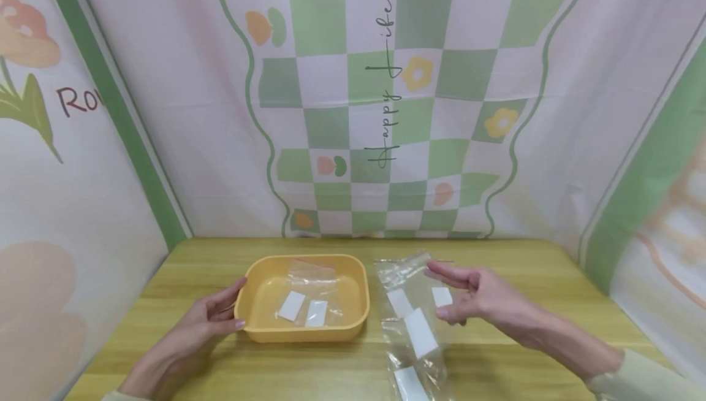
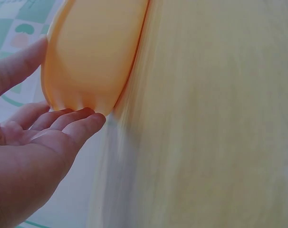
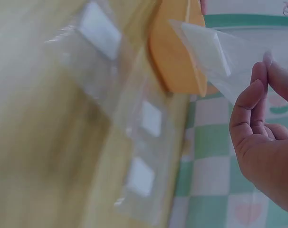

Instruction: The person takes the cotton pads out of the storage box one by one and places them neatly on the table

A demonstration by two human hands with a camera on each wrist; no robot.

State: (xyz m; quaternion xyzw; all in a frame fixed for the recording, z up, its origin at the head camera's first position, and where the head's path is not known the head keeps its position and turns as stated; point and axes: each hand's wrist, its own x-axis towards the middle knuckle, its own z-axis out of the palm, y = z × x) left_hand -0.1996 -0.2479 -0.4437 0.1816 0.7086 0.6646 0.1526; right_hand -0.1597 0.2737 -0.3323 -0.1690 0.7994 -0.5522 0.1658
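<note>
My left hand holds the left end of a yellow-orange plastic tray; in the left wrist view, thumb and fingers touch its rim and outer wall. Inside the tray lies clear plastic packaging with two white rectangles. To the tray's right, my right hand pinches a clear plastic bag with a white piece in it, between thumb and fingertips. Under and around it, several similar clear bags lie overlapping on the table.
The objects are on a wood-grain table. A printed curtain with green checks hangs behind its back edge, and similar cloth stands along both sides.
</note>
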